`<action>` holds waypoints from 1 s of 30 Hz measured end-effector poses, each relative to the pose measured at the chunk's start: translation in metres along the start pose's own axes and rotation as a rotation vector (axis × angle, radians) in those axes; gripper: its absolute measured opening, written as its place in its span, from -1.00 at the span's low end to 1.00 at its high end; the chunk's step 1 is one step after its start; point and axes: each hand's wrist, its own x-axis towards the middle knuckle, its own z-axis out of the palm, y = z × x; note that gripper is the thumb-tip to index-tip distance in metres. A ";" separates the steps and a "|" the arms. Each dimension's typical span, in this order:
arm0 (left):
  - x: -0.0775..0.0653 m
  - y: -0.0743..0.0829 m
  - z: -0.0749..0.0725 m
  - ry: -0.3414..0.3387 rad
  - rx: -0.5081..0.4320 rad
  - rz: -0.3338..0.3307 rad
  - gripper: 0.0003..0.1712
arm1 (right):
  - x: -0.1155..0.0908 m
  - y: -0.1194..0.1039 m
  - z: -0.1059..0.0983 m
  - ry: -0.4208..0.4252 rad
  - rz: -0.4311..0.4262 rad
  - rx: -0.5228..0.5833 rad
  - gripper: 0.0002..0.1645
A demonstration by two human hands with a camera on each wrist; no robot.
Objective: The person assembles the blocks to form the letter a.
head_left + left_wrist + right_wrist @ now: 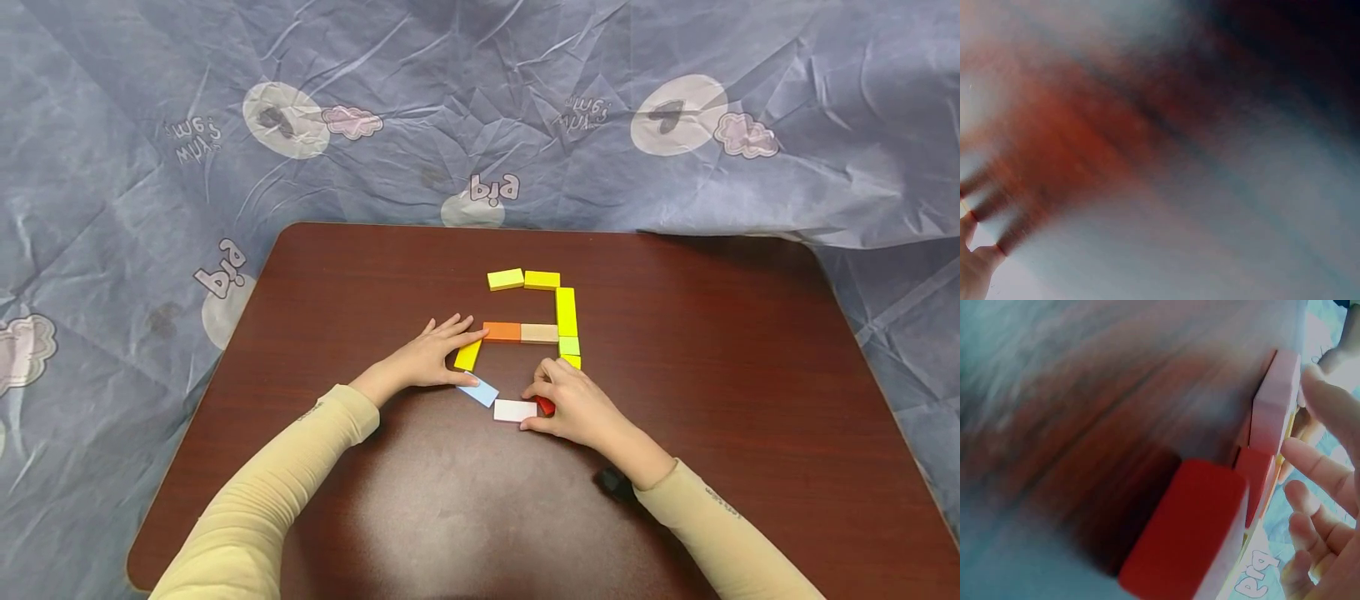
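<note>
In the head view my left hand (pixel 431 354) lies with fingers spread and straight. Its index fingertip meets the left end of an orange block (pixel 504 332), and its thumb rests on a light blue block (pixel 482 392). Between them a yellow block (pixel 468 356) slants. My right hand (pixel 573 400) pinches the right end of a white block (pixel 513 410) between thumb and index finger. A red block (pixel 546 405) shows partly beneath that hand; the right wrist view has a larger red block (pixel 1185 531) closer in. Only fingers of my left hand (pixel 979 262) appear in the left wrist view.
A pale wood block (pixel 539 333) continues the orange one rightward. Yellow blocks (pixel 542 280) form a line at the back, and a long yellow block (pixel 566 312) and a green block (pixel 569 345) run down the right. The dark table (pixel 712 350) meets a printed cloth (pixel 465 108).
</note>
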 end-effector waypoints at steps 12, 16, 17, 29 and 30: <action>0.000 0.001 -0.001 0.001 -0.002 -0.001 0.02 | 0.003 -0.003 0.005 0.028 -0.024 -0.059 -0.63; -0.001 0.002 -0.002 0.010 -0.016 0.007 0.02 | 0.004 -0.002 0.005 0.040 -0.022 -0.050 -0.64; -0.001 0.002 -0.002 0.007 -0.014 0.005 0.02 | 0.004 -0.002 0.005 0.042 -0.020 -0.049 -0.64; -0.001 -0.001 -0.001 -0.004 -0.006 -0.002 0.03 | -0.007 -0.002 -0.011 0.095 0.190 0.030 -0.56; -0.001 -0.001 -0.001 -0.004 -0.008 0.001 0.03 | -0.012 -0.001 -0.013 0.115 0.239 0.038 -0.58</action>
